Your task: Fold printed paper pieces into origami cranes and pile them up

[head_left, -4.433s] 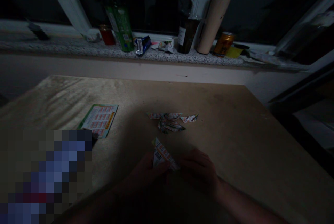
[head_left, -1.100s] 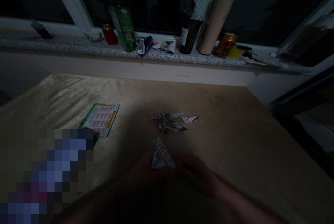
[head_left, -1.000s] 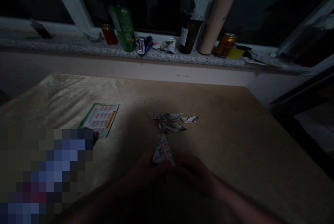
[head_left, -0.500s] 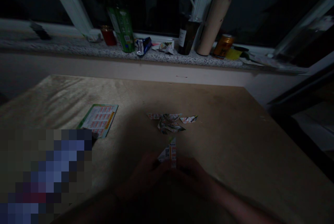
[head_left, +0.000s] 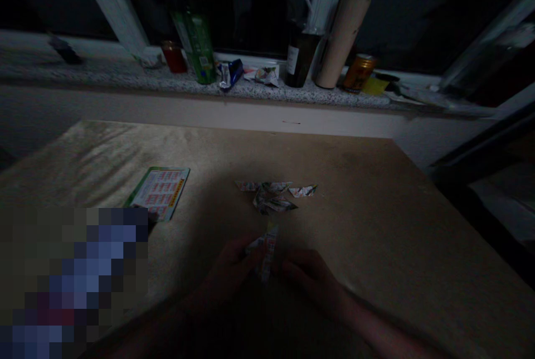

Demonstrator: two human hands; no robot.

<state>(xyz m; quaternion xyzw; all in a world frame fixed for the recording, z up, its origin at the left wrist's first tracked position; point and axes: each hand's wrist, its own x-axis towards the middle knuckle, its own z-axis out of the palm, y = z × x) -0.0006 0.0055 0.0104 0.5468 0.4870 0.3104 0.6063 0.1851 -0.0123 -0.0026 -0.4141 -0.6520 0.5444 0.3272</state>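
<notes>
A folded piece of printed paper (head_left: 270,250), narrow and pointed at its ends, is pinched between the thumb and fingers of my left hand (head_left: 234,264). Just right of it is my right hand (head_left: 307,272), fingers curled in and apart from the paper by a small gap; nothing shows in them. Beyond both hands lie several folded strips of the same printed paper (head_left: 273,203), some overlapping, with one small piece (head_left: 304,190) at their right. The light is dim, so the fingertips are hard to make out.
On the tan table (head_left: 355,197), a stack of printed sheets (head_left: 165,189) lies to the left, near a pixelated patch. The windowsill (head_left: 251,91) behind holds a green bottle (head_left: 203,47), a red jar (head_left: 173,57), a dark cup (head_left: 301,61), a tall flask (head_left: 346,30) and an orange can (head_left: 358,73).
My right hand has come off the folded paper and shifted slightly right. The paper has tilted and moved a little left and nearer, still in my left hand.
</notes>
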